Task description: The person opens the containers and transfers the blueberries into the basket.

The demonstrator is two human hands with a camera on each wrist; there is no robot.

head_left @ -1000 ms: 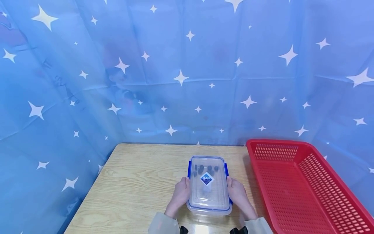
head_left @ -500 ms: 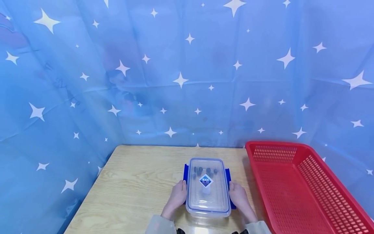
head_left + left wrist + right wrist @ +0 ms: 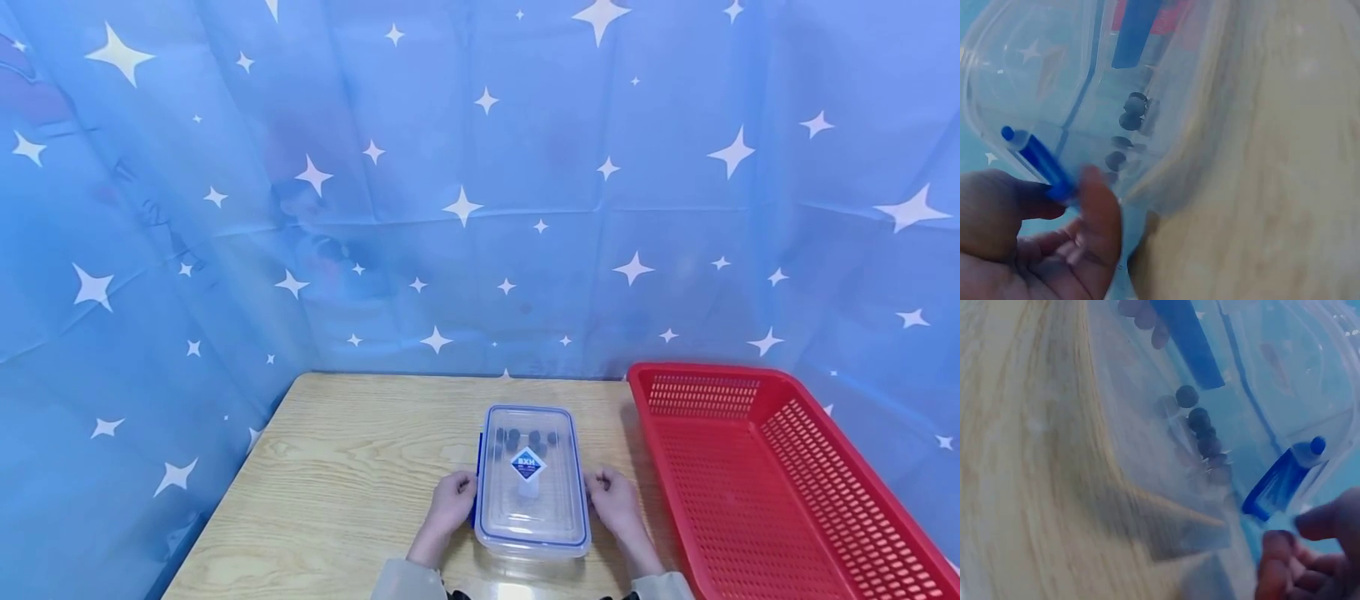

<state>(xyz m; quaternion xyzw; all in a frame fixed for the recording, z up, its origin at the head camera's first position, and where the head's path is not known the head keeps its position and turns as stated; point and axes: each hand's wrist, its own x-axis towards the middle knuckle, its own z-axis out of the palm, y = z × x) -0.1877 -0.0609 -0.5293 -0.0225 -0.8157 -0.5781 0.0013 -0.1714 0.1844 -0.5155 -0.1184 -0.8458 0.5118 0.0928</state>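
Observation:
A clear plastic food container (image 3: 557, 500) with a blue-edged lid lies on the wooden table, a diamond-shaped label (image 3: 527, 463) on top. Several dark round things (image 3: 534, 437) show through it near the far end. My left hand (image 3: 452, 502) is at its left side; in the left wrist view, thumb and forefinger pinch the lower end of a blue latch (image 3: 1044, 161). At the opposite side is my right hand (image 3: 615, 503), fingers loosely curled. The right wrist view shows its thumb and forefinger just below the tip of another blue latch (image 3: 1277, 485), with nothing gripped.
A large red plastic basket (image 3: 686, 508) stands right of the container, close to my right forearm. The wooden table (image 3: 337, 492) extends to the left. A blue curtain (image 3: 405, 250) with white stars hangs behind and at the left.
The blue latches first lay along the container's sides, then stuck outward. Now the left one slopes down and the right one is out of sight in the head view. Both hands have shifted slightly.

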